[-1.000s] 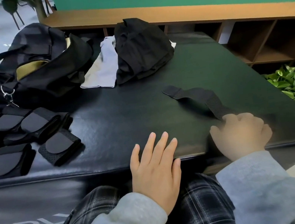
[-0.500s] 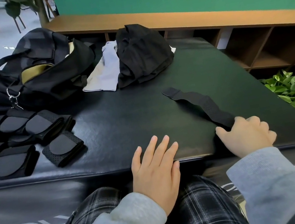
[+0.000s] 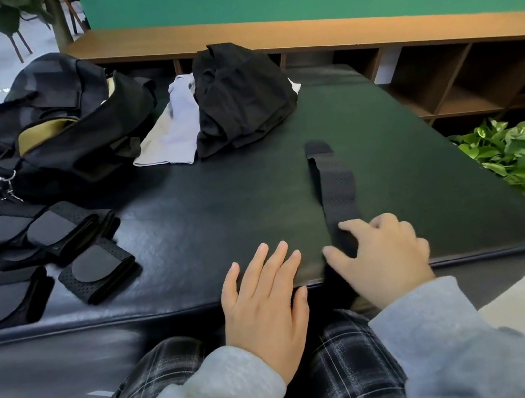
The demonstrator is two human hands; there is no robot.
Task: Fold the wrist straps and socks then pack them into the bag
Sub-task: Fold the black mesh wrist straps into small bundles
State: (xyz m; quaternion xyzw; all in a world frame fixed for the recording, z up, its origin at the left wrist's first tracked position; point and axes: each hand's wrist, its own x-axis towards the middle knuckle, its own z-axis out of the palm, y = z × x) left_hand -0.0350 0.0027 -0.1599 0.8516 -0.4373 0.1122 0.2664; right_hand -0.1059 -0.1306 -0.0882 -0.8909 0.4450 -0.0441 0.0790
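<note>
Right hand [image 3: 384, 258]: thumb and fingers pinch the near end of the long black perforated wrist strap [image 3: 333, 187].
Left hand [image 3: 265, 306]: flat — fingers straight, slightly spread — on the black padded mat's [image 3: 221, 212] edge.

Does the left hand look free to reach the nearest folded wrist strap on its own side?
Probably yes. The left hand lies flat and empty at the mat's front edge, and the nearest folded wrist strap sits to its left with only bare mat between them.
</note>
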